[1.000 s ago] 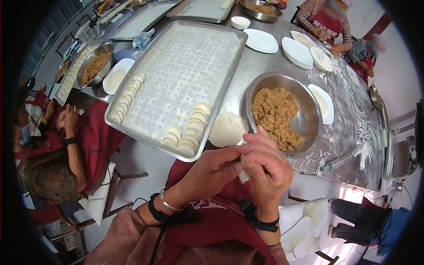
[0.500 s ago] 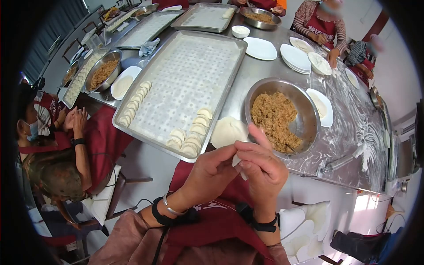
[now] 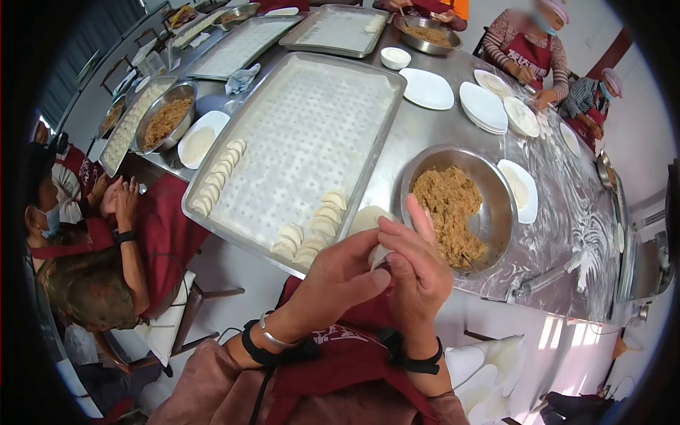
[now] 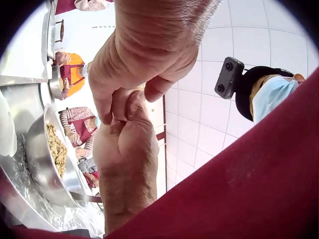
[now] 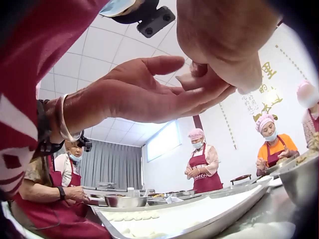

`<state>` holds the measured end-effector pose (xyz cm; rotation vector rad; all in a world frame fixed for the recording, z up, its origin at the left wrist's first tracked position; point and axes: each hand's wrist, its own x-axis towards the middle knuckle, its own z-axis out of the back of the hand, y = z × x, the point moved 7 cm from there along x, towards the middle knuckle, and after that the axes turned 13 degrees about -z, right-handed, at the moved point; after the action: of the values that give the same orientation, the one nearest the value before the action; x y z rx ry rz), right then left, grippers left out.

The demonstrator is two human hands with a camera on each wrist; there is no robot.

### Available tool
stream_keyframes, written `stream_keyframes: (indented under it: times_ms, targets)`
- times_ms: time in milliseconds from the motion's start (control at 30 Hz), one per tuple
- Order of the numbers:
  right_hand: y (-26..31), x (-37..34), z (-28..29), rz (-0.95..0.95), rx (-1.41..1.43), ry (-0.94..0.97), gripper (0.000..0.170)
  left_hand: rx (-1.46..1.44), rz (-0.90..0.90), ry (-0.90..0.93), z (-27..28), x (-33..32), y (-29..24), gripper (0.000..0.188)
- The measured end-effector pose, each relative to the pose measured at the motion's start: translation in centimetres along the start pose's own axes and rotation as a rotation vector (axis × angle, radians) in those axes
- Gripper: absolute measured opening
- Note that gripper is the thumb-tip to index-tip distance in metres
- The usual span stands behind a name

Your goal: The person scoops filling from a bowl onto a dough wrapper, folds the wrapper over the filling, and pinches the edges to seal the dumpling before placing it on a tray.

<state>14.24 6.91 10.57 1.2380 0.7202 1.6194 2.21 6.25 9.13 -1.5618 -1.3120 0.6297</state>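
A small piece of folded white dough (image 3: 380, 256) sits between the two hands, above the apron; its lower part is covered by fingers. The left hand (image 3: 346, 275), a bracelet at its wrist, holds the dough from the left, and its thumb stands off it in the right wrist view. The right hand (image 3: 416, 276) pinches the dough from the other side, with one finger raised. Beyond the fingertips a round wrapper (image 3: 368, 218) lies partly hidden on the table. Rows of dumplings (image 3: 329, 214) rest in the large tray (image 3: 297, 92).
A steel bowl of filling (image 3: 446, 212) stands just beyond the right hand. White plates (image 3: 484, 106) and a small white bowl (image 3: 395, 57) are farther back. Flour streaks cover the table's right side. A seated person (image 3: 106, 262) is at the left; others work across the table.
The head view has shifted a little. The left thumb has moved down and more of the dough shows between the hands. The wrapper on the table is now more hidden behind the fingers.
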Motion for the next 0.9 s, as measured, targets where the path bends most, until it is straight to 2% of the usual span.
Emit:
stream_keyframes:
  times_ms: [67,100,133,167,200,233,300,333,400,533,600,667,733,800,867,900]
  targets:
    - [0.4,1.1,-0.5,-0.014,-0.001,0.018,0.028,0.026,0.123,-0.012,0.7,0.3,-0.4,0.055]
    - [0.7,1.6,-0.9,-0.028,-0.004,0.029,0.029,0.029,0.119,-0.018,0.9,0.3,-0.6,0.055]
    - [1.2,1.8,-1.3,-0.022,0.000,0.035,0.029,-0.087,0.121,-0.060,1.1,0.3,-0.6,0.052]
    - [1.4,2.0,-1.4,-0.084,0.060,-0.017,0.030,-0.204,0.123,-0.102,1.4,0.3,-0.7,0.050]
    - [1.3,2.2,-1.3,-0.150,0.119,-0.070,0.032,-0.203,0.119,-0.107,1.6,0.3,-0.7,0.050]
    - [1.1,2.3,-1.4,-0.149,0.120,-0.066,0.032,-0.264,0.100,-0.085,1.6,0.4,-0.7,0.050]
    - [1.1,2.3,-1.7,-0.026,0.043,-0.018,0.035,-0.325,0.082,-0.064,1.5,0.4,-0.9,0.050]
    - [0.6,2.3,-1.6,-0.027,0.043,-0.018,0.035,-0.314,0.087,-0.086,1.6,0.3,-0.8,0.056]
    - [0.3,2.2,-2.4,0.062,-0.073,0.108,0.039,-0.304,0.092,-0.110,1.5,0.4,-0.9,0.063]
    - [1.2,2.7,-3.3,0.082,-0.107,0.088,0.037,-0.200,0.136,-0.119,1.7,0.7,-1.2,0.057]
    - [1.3,3.1,-3.1,-0.034,0.000,-0.008,0.037,-0.174,0.140,-0.139,2.3,0.9,-1.1,0.054]
    - [1.2,3.0,-3.1,-0.019,0.005,-0.010,0.041,-0.340,0.121,-0.103,2.5,0.9,-0.7,0.050]
    - [0.6,2.9,-3.0,-0.008,0.010,-0.013,0.045,-0.359,0.122,-0.138,2.5,0.9,-0.5,0.050]
    - [0.5,2.6,-3.9,0.145,-0.235,0.103,0.056,-0.376,0.119,-0.170,2.8,1.0,-0.4,0.050]
    - [0.6,2.7,-4.0,0.142,-0.254,0.094,0.055,-0.172,0.122,-0.127,3.3,1.1,-0.3,0.048]
    - [0.6,2.8,-4.1,0.139,-0.272,0.082,0.054,-0.170,0.122,-0.131,3.4,1.1,-0.4,0.048]
